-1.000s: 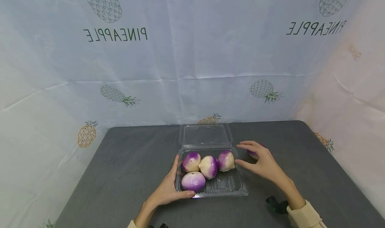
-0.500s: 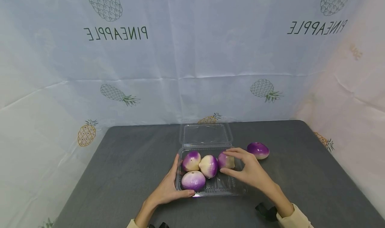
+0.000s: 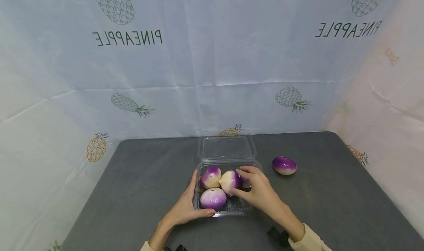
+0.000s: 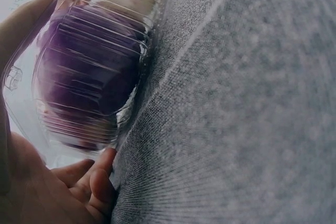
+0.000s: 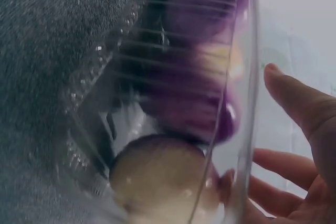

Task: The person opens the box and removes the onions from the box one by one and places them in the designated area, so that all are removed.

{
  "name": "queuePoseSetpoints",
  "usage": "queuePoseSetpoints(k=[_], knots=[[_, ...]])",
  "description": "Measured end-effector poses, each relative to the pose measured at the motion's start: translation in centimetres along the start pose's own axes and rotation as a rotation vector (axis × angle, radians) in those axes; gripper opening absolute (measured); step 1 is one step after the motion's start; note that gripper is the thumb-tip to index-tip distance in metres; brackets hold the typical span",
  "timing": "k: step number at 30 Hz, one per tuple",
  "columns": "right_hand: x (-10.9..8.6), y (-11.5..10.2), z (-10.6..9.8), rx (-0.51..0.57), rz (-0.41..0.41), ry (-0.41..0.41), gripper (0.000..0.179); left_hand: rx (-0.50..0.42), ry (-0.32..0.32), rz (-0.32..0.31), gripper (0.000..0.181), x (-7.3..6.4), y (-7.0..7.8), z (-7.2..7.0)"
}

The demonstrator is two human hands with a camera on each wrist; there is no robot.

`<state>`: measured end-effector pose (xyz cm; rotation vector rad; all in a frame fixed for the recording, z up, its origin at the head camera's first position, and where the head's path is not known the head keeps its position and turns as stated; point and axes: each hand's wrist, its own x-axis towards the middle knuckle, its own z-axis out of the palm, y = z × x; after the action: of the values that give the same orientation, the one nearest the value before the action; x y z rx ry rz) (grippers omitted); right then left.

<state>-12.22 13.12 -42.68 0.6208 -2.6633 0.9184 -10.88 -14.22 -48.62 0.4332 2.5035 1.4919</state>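
An open clear plastic clamshell box [image 3: 253,162] holds several glossy purple-and-cream turnips, among them one at front left [image 3: 213,199] and one at back left [image 3: 211,177]. My left hand [image 3: 183,207] holds the box's left side, fingers along the wall and thumb at the front edge. Over the box's right half, my right hand [image 3: 260,192] has its thumb and fingers spread around the middle turnip [image 3: 228,181]. Whether they touch it is unclear; in the right wrist view the thumb [image 5: 294,95] is apart from the turnips. The right-hand turnip [image 3: 245,182] is mostly hidden behind that hand.
Another purple turnip [image 3: 284,165] lies on the dark grey table [image 3: 324,192] right of the box. The transparent lid [image 3: 226,148] is folded back behind it. A pale curtain [image 3: 212,59] with pineapple prints hangs behind the table.
My right hand has moved left, from beside the box to over the right-hand turnip and on to the middle one. The loose turnip has come into full view. My left hand stays put.
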Motion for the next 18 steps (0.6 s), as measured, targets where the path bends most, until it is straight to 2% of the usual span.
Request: queuePoseSetpoints(k=[7, 14, 18], knots=[[0.2, -0.8, 0.5, -0.034, 0.071, -0.092, 0.065, -0.007, -0.002, 0.004, 0.138, 0.1, -0.1, 0.1], [0.3, -1.2, 1.2, -0.100, -0.012, -0.070, 0.062, -0.009, -0.004, -0.004, 0.137, 0.1, -0.1, 0.1], [0.4, -1.3, 1.6, -0.117, -0.025, -0.038, 0.059, -0.007, -0.003, -0.004, 0.137, 0.1, -0.1, 0.0]])
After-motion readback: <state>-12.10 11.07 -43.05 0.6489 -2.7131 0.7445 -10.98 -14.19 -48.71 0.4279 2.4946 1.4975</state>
